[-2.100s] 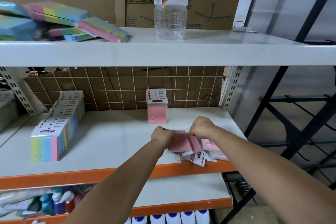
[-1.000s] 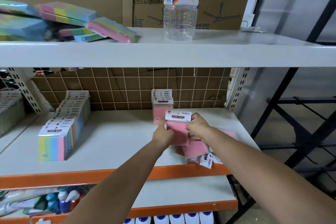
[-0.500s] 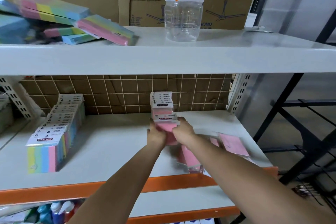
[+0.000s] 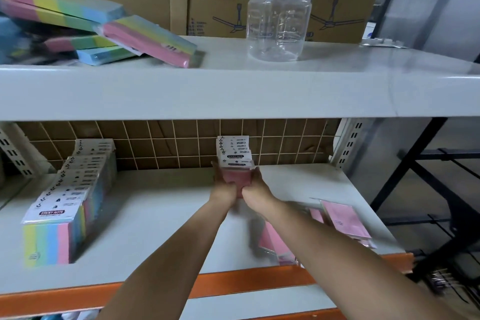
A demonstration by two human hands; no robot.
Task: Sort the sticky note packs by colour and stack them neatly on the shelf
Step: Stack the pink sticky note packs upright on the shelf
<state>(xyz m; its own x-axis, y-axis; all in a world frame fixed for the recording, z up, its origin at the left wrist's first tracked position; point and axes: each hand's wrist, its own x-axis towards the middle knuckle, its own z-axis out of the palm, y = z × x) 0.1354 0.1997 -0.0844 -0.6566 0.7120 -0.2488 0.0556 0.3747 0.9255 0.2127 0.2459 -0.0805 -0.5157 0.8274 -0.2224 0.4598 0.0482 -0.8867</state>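
- pink pack (image 4: pixel 234 181) gone from the loose pile at the shelf's front right to the pink row (image 4: pixel 234 149) by the back grid, pressed upright against it
- left hand (image 4: pixel 224 191) and right hand (image 4: pixel 255 189) both grip its sides
- more pink packs (image 4: pixel 346 221) still loose, striped row (image 4: pixel 67 197) done at left

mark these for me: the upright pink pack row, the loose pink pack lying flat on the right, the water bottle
pink pack row (image 4: pixel 235 161), head view, white header card of the front pack.
loose pink pack (image 4: pixel 345 218), head view, middle of its pink face.
water bottle (image 4: pixel 279 26), head view, clear lower body.
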